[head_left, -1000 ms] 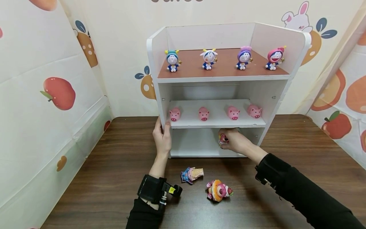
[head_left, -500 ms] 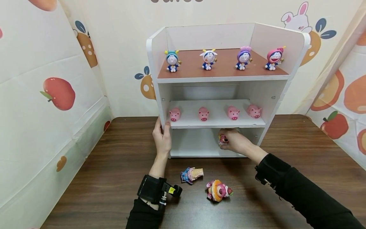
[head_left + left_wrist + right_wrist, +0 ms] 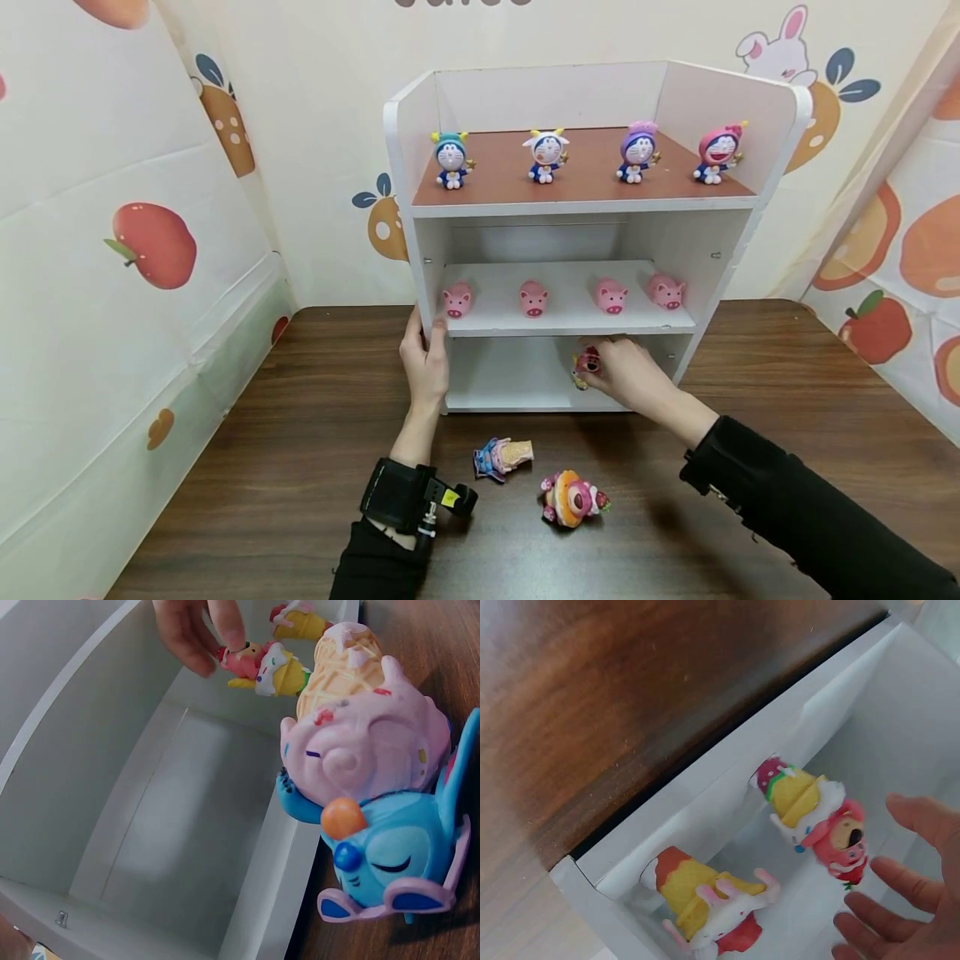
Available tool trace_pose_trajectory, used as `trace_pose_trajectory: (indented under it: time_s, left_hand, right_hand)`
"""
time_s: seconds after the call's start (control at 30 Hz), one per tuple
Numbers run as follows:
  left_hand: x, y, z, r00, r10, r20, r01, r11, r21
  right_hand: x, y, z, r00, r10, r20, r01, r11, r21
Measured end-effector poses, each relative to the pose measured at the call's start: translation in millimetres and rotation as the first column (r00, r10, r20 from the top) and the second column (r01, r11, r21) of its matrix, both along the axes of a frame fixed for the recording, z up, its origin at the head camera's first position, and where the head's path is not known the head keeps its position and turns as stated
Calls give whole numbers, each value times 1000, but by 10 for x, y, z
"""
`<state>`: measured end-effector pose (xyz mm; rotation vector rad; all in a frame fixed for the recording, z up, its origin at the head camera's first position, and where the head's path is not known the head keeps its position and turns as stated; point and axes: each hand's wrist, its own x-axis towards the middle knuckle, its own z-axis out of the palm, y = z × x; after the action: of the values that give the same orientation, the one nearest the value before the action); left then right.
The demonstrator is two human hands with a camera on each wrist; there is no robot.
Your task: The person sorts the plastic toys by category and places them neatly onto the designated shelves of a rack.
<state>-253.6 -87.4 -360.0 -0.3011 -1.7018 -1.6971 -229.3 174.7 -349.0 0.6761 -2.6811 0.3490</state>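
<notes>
My right hand (image 3: 630, 375) is at the bottom level of a white shelf unit (image 3: 502, 406). Its fingers are spread beside a pink bear figurine on a yellow ice-cream cone (image 3: 810, 806), which stands on that level; no grip shows in the right wrist view. To the right of this bear, a white-eared cone figurine (image 3: 705, 896) stands, hidden by my hand in the head view. My left hand (image 3: 426, 362) holds the unit's left side panel, thumb at the front edge. A blue figurine with a pink ice-cream cone (image 3: 504, 457) lies on the wooden table.
Near it on the table lies a pink bear figurine with an orange ring (image 3: 572, 498). Several pink pig figurines (image 3: 534, 298) line the middle level. Several blue cat figurines in hats (image 3: 547, 156) stand along the brown top. Printed walls (image 3: 330, 125) enclose the table.
My right hand has shifted slightly right and its fingers have loosened from the pink bear figurine, which now shows more. The left hand keeps its place on the side panel.
</notes>
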Motion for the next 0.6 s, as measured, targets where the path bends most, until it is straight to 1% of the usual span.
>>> trace_pose_trajectory:
  time_s: [0.07,0.17,0.33,0.43,0.5,0.6]
  left_hand:
    - [-5,-2,-3,1000,0,-1,0,1000,-1]
    - [-11,-2,-10,1000,3,-6,-3,1000,-4]
    - [-27,-2,-24,1000,11,-10,-11,1000,1]
    - [-27,-6,-23,1000,13,-7,-13,1000,0]
    - [-21,-5,-18,1000,13,-6,-13,1000,-4]
    - [-10,-3,-7,1000,9,-5,-9,1000,-8]
  right_hand:
    - [82,-5,11,999,-23,-44,23,1000,13]
    - [213,-12,29,997,-31,-71,31,1000,2]
    - [419,-32,53,994,24,-104,-30,998,-53]
    - [559,-49,57,997,32,-65,-37,996,-78]
    - [654,-58,43,1000,31,-3,-31,994,-108]
    - [776,-60,3,996,43,73,-31,987,-155]
